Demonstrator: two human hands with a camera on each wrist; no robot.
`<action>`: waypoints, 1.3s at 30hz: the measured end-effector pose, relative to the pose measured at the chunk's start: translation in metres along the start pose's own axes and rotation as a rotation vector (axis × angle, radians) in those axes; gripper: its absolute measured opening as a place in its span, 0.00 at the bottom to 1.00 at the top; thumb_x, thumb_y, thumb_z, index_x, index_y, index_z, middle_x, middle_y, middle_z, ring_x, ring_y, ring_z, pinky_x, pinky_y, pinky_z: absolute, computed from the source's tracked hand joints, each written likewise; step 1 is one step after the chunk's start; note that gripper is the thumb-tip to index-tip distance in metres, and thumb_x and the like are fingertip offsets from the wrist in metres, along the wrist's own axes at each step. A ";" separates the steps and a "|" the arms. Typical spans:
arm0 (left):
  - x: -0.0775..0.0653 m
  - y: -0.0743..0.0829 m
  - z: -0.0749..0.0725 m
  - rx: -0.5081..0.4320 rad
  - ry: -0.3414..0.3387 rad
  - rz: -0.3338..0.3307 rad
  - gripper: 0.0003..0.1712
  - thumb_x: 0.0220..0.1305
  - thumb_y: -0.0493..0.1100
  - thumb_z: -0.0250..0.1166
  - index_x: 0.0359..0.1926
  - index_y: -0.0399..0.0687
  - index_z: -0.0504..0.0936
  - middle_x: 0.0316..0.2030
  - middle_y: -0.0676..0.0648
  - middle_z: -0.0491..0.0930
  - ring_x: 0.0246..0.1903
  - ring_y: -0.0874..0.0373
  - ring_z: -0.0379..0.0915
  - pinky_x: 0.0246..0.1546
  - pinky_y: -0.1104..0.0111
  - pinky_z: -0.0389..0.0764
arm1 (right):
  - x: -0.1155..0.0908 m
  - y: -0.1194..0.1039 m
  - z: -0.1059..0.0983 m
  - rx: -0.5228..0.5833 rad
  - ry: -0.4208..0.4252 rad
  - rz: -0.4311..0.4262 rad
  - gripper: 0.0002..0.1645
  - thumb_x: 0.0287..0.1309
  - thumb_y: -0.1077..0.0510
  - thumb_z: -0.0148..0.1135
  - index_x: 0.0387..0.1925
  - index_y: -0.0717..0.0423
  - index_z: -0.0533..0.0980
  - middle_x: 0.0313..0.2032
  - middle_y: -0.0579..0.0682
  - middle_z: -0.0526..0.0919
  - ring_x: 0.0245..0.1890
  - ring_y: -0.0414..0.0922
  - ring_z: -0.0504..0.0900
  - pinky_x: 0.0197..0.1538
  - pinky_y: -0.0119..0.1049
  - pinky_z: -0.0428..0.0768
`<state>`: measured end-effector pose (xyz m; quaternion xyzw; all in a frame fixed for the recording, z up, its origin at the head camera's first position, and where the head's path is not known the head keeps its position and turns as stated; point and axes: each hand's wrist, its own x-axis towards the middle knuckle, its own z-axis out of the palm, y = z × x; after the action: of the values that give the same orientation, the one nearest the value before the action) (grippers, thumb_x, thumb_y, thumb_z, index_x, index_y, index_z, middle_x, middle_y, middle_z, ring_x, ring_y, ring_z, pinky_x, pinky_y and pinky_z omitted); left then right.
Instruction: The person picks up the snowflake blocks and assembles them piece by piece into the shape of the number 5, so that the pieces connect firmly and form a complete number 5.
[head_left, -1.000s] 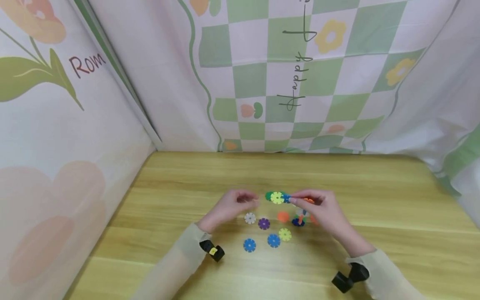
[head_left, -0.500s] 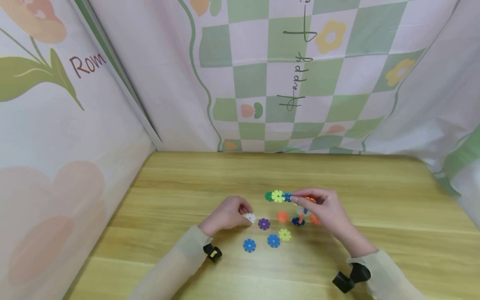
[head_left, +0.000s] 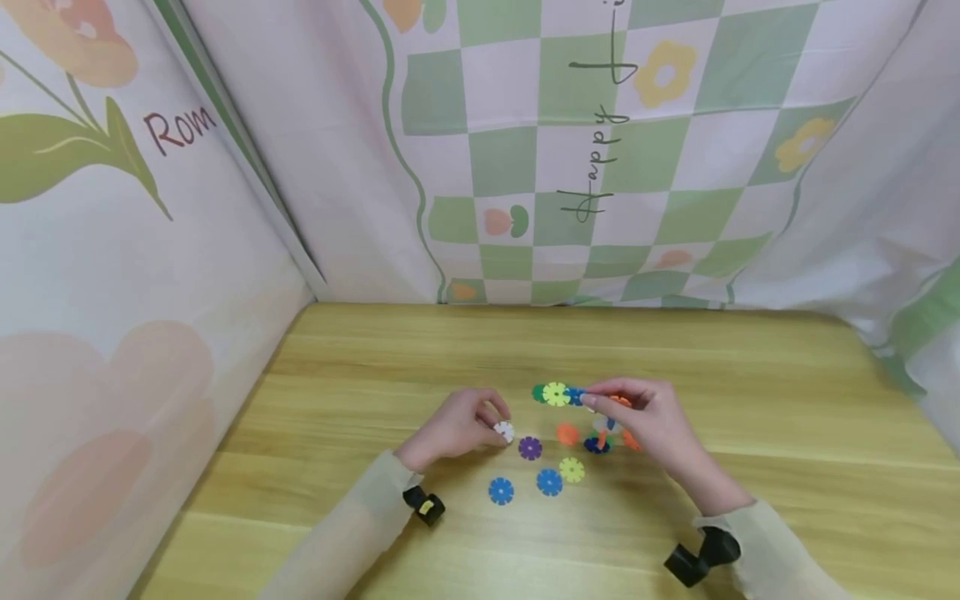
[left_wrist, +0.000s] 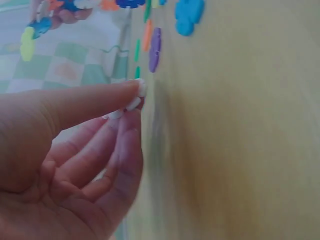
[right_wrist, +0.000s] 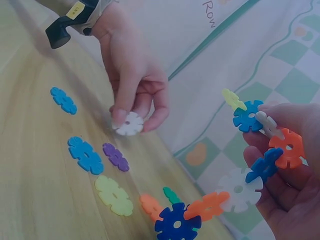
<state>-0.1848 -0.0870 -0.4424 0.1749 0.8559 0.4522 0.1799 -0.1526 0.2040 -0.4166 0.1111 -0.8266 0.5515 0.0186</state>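
My left hand [head_left: 459,425] pinches a white notched snowflake disc [head_left: 505,431] between thumb and fingertips, close over the table; the right wrist view shows most of this white disc [right_wrist: 130,124]. My right hand [head_left: 651,417] holds a chain of interlocked snowflake discs, raised at the right. A yellow disc [right_wrist: 232,99] and a blue disc [right_wrist: 248,116] form its upper end. White, orange and blue discs follow, and the chain hangs down to a dark blue disc [right_wrist: 177,224]. In the head view my right fingers hide part of the chain.
Loose discs lie on the wooden table [head_left: 405,350]: a purple disc [head_left: 529,448], an orange disc [head_left: 567,433], a yellow disc [head_left: 572,470], two blue ones and some green. A printed curtain [head_left: 502,167] stands behind the table, another cloth at the left.
My left hand has come down onto the white disc, taken it between thumb and fingers and raised it slightly. The right hand stays nearly still with the chain.
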 end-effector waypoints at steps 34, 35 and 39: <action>-0.007 0.047 -0.001 -0.171 0.261 0.211 0.04 0.64 0.39 0.73 0.40 0.50 0.87 0.35 0.58 0.86 0.36 0.61 0.82 0.38 0.67 0.85 | 0.007 -0.011 0.008 0.037 -0.092 0.064 0.20 0.69 0.46 0.65 0.53 0.54 0.85 0.49 0.50 0.87 0.47 0.51 0.83 0.47 0.38 0.83; -0.007 0.048 -0.001 -0.172 0.262 0.213 0.04 0.64 0.39 0.73 0.39 0.50 0.87 0.35 0.58 0.86 0.36 0.61 0.82 0.38 0.66 0.85 | 0.008 -0.012 0.008 0.052 -0.106 0.069 0.20 0.69 0.46 0.66 0.54 0.54 0.84 0.49 0.51 0.87 0.48 0.54 0.84 0.47 0.38 0.83; -0.007 0.051 0.000 -0.180 0.271 0.223 0.04 0.64 0.39 0.73 0.39 0.50 0.87 0.35 0.58 0.86 0.35 0.61 0.82 0.37 0.66 0.85 | 0.012 -0.018 0.010 0.100 -0.142 0.086 0.21 0.66 0.46 0.69 0.55 0.53 0.84 0.49 0.51 0.87 0.49 0.58 0.83 0.48 0.39 0.84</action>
<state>-0.1715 -0.0638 -0.3986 0.1890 0.8037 0.5635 0.0267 -0.1592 0.1864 -0.4019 0.1149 -0.8013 0.5831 -0.0692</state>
